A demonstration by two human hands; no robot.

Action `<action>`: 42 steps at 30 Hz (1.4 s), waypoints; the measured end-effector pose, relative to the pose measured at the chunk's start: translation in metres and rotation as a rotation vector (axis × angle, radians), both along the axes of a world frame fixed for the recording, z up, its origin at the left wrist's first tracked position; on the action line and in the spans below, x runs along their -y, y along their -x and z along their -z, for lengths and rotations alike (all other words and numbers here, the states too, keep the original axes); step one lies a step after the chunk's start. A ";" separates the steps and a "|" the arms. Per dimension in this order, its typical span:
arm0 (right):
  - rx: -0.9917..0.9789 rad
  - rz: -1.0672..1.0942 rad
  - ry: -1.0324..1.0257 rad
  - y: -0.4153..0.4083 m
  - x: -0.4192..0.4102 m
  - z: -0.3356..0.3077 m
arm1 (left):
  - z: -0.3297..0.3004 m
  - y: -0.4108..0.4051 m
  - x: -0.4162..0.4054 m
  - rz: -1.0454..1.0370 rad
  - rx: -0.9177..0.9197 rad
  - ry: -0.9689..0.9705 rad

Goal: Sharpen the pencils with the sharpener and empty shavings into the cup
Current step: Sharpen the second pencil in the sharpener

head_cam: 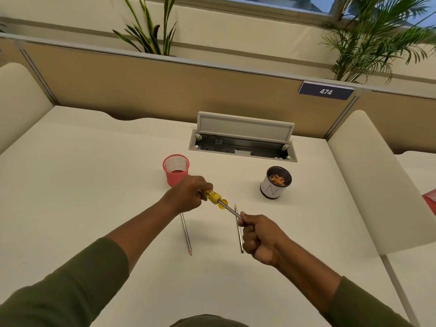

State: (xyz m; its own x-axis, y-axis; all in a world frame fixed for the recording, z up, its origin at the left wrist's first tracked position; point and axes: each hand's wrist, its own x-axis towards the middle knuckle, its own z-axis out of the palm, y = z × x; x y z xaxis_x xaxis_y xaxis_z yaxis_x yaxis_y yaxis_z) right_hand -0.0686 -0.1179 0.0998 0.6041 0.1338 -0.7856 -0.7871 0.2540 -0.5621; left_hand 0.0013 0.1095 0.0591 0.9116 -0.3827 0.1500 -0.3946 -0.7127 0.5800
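Two hands work together over the desk (94, 185): the left hand (188, 193) grips the yellow sharpener (213, 197), and the right hand (256, 237) is clenched around the back end of a pencil (230, 210) whose tip sits inside the sharpener. Two more pencils lie on the desk below, one (186, 234) under the left wrist and one (239, 232) just beside the right hand. A white cup (271, 188) with shavings stands well apart to the right, and a pink mesh cup (175, 171) is near the left hand. If the pencil is pushed at an angle, I think the lead can break; tilting the sharpener may spill shavings on the desk
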 end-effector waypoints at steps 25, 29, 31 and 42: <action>1.353 -0.559 1.379 0.013 0.016 0.035 | 0.011 0.005 -0.003 -0.066 -0.191 0.060; 1.359 -0.506 1.375 0.019 0.016 0.039 | 0.015 0.007 -0.004 -0.069 -0.233 0.070; 1.348 -0.460 1.350 0.022 0.016 0.042 | 0.017 0.008 -0.003 -0.079 -0.257 0.089; 1.091 -0.261 1.035 0.037 0.016 0.049 | 0.020 0.010 -0.006 -0.187 -0.321 0.177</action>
State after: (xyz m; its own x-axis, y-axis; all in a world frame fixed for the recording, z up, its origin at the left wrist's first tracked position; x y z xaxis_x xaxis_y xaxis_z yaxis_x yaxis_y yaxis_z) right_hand -0.1057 -0.1342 0.0506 0.9795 0.0140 0.2010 0.1569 -0.6786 -0.7175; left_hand -0.0083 0.1159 0.0389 0.9742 -0.2001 -0.1047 -0.0470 -0.6333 0.7725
